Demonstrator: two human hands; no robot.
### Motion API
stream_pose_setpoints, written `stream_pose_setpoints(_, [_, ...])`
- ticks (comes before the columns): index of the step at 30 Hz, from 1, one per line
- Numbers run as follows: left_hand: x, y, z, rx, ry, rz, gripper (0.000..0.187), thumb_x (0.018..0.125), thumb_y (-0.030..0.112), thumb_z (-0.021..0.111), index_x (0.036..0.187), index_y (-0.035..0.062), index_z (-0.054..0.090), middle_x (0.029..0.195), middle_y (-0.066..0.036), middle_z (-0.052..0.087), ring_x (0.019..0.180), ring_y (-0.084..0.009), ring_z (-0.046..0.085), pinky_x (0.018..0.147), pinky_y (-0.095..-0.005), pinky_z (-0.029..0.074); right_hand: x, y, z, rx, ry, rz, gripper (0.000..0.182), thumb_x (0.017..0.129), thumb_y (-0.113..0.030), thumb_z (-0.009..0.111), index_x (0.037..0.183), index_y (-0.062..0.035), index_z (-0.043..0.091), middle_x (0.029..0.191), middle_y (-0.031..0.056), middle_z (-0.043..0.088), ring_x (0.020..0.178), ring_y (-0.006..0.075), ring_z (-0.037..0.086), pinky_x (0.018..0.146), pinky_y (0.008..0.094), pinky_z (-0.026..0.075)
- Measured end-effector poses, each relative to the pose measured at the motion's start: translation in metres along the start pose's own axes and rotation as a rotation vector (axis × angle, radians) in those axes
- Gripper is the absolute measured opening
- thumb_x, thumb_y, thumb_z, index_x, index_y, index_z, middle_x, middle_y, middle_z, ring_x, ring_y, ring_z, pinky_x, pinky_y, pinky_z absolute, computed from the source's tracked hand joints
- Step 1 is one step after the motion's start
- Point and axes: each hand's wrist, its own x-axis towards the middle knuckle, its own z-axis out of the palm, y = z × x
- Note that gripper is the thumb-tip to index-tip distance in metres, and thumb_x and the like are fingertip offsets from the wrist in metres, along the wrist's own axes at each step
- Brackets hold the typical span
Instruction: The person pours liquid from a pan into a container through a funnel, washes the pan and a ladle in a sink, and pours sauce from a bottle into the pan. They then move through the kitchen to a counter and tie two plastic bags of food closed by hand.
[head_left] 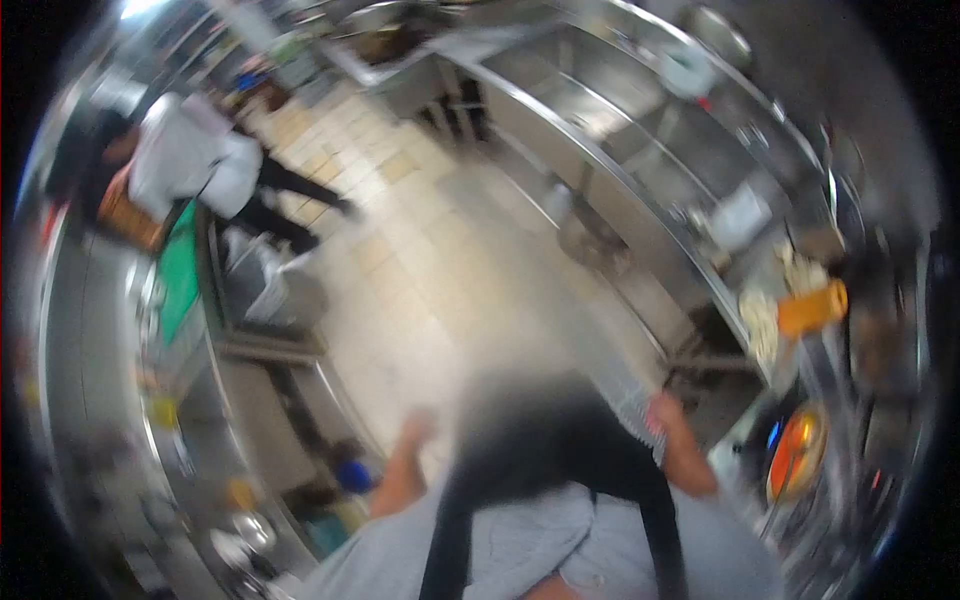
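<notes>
My left hand (418, 428) hangs low in front of me, to the left of my black apron (545, 435). Motion smears its fingers, and no held thing shows in it. On the other side of the apron, my right hand (664, 411) is closed at the edge of a pale, see-through, ridged thing (632, 404). Blur hides what kind of thing that is. The hand is over the floor, close to the lower part of the steel counter on the right.
Tiled floor (400, 235) runs between a steel sink unit (600, 120) and the left counter. A person in white (190, 155) bends over that counter near a green board (180, 270). On the right are an orange block-like thing (812, 308) and a round pan with orange contents (795, 455).
</notes>
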Motion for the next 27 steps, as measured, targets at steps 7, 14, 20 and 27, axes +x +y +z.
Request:
stream_pose_setpoints(7, [-0.026,0.058,-0.027,0.889,-0.317,0.3,0.04,0.091,0.029,0.06,0.116,-0.0024,0.058,0.104,-0.014,0.065,0.095,-0.024,0.063,0.084,-0.0337,0.049,-0.086,-0.189,-0.063,0.61,0.291,-0.001,0.026,0.092,-0.025,0.056,0.105,-0.0031,0.063,0.08,0.0097,0.064,0.057,0.0193,0.062,0.048,0.0329,0.051])
stream_pose_setpoints(14, [0.139,0.084,-0.113,0.332,-0.656,0.286,0.023,0.086,0.026,0.059,0.1,0.0078,0.062,0.076,-0.01,0.063,0.07,-0.0238,0.062,0.061,-0.037,0.048,-0.086,-0.109,0.043,0.563,0.381,-0.1,0.017,0.091,-0.017,0.054,0.097,-0.0042,0.064,0.076,0.0089,0.063,0.056,0.0173,0.062,0.046,0.0326,0.051])
stream_pose_setpoints(20, [0.323,0.258,-0.106,0.547,-0.503,0.373,0.046,0.092,0.034,0.055,0.134,0.0155,0.049,0.106,-0.01,0.063,0.077,-0.0284,0.064,0.063,-0.0385,0.052,-0.204,-0.109,0.144,0.855,0.282,0.559,0.02,0.091,-0.018,0.052,0.092,-0.0002,0.062,0.078,0.0139,0.063,0.06,0.0217,0.066,0.047,0.0379,0.053])
stream_pose_setpoints(27, [0.285,0.394,0.036,0.522,-0.447,0.066,0.041,0.092,0.034,0.054,0.128,0.013,0.051,0.106,-0.009,0.061,0.075,-0.0231,0.062,0.062,-0.036,0.052,-0.288,-0.152,0.264,1.396,0.467,0.764,0.03,0.092,-0.027,0.052,0.091,0.0017,0.061,0.076,0.0133,0.063,0.055,0.0212,0.061,0.048,0.0362,0.051])
